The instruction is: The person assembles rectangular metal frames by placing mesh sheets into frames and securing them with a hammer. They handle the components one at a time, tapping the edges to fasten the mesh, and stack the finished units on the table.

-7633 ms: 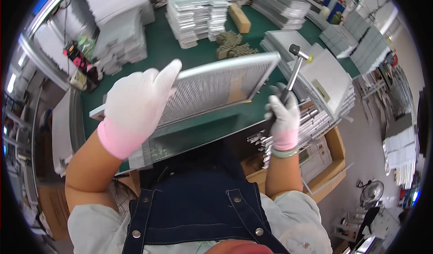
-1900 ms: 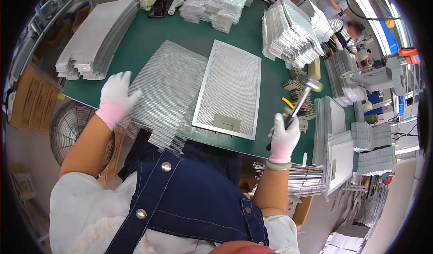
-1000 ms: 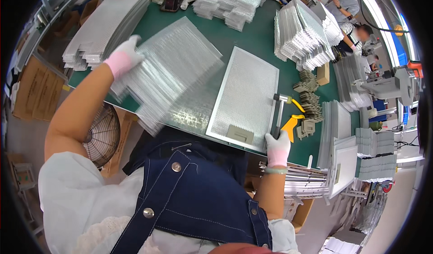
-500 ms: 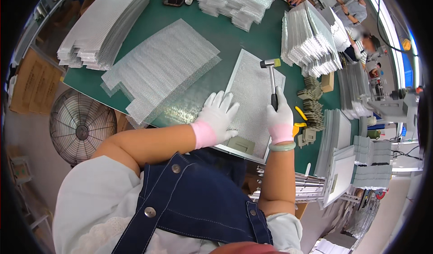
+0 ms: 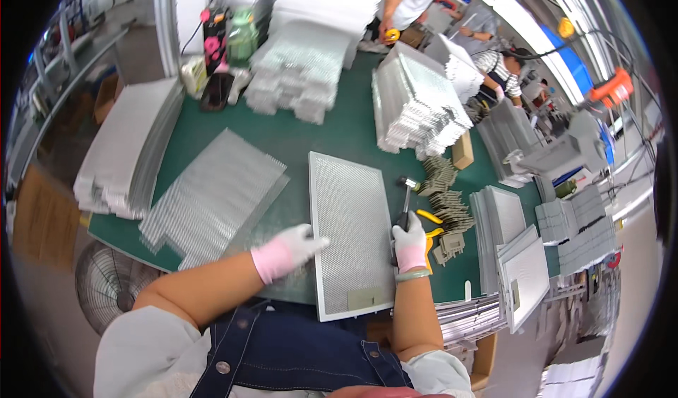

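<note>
A white-framed mesh panel (image 5: pixel 351 218) lies in front of me on the green table, a small grey-green plate (image 5: pixel 363 298) in its near right corner. My left hand (image 5: pixel 295 248), in a white glove with a pink cuff, grips the panel's left edge, thumb lapping over the frame. My right hand (image 5: pixel 409 242), gloved alike, is closed around the dark grip of a hammer (image 5: pixel 407 202) just beyond the panel's right edge. The hammer's head points away from me. Beside that hand lie a yellow-handled tool (image 5: pixel 431 234) and rows of small grey-green plates (image 5: pixel 450 211).
Loose mesh sheets (image 5: pixel 219 193) lie on the left, with a tall sheet stack (image 5: pixel 131 147) beyond them. More mesh stacks (image 5: pixel 300 69) stand at the back. Framed panels (image 5: pixel 522 278) lean at the right. A fan (image 5: pixel 113 285) stands below the table's left edge. Other people work at the far right.
The hammer has gone from above the panel to beside its right edge. My left hand has shifted from the mesh to the left frame edge. The panel sits straighter; my view has tilted up.
</note>
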Tool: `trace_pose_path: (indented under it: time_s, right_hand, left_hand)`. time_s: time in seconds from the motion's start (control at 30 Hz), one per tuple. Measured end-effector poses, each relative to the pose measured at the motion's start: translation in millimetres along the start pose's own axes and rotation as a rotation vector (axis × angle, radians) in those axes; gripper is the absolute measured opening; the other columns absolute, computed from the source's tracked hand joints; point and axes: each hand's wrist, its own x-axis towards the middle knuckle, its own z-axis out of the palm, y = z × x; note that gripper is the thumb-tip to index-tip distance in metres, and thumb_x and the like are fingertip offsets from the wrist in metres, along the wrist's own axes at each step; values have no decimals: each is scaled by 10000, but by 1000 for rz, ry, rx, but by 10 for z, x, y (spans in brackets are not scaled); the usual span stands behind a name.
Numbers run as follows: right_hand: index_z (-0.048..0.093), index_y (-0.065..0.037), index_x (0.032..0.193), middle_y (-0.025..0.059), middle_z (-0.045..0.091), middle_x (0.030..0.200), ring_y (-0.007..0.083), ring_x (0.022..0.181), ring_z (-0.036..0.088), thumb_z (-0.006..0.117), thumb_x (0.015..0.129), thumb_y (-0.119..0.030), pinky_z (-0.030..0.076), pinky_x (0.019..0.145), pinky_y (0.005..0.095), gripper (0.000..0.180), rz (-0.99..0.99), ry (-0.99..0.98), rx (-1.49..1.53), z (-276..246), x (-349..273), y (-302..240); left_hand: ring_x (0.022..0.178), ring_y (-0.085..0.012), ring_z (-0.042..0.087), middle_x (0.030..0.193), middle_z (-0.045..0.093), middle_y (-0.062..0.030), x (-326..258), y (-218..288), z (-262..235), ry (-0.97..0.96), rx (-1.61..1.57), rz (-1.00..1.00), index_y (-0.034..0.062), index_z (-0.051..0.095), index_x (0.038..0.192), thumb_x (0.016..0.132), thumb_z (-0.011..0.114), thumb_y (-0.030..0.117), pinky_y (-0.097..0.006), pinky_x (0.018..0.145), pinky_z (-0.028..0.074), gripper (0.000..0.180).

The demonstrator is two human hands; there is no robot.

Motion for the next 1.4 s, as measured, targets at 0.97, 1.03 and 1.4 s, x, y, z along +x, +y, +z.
trace_pose_path:
  time_s: [0.97,1.03,1.4]
  right_hand:
    - [335,38,1481,228,439,1442,347,1296,492,493,838,118,402,1111,512,667,-762,463,954,-586,-1975,-2070]
    - [344,31,1475,229,440,1435,342,1291,483,509,831,70,387,1113,495,665,-743,307,691,-650,-2040,-1967]
    - [411,-14,1428,245,461,1383,407,1303,419,599,845,-291,307,1138,495,673,-413,-148,34,-1279,-2184,-2355]
  left_hand:
    - [1065,-399,592,1147,589,-226,6,2473,1626,24,463,1555,124,576,1379,845,555,-40,-451,934,477,559]
    - [1092,-411,587,1180,578,-233,-121,2481,1580,-4,544,1614,141,565,1394,825,570,-43,-455,958,471,599]
    - [1116,-445,584,1279,538,-254,-481,2551,1433,-75,707,1617,205,514,1435,760,606,-73,-485,970,479,736]
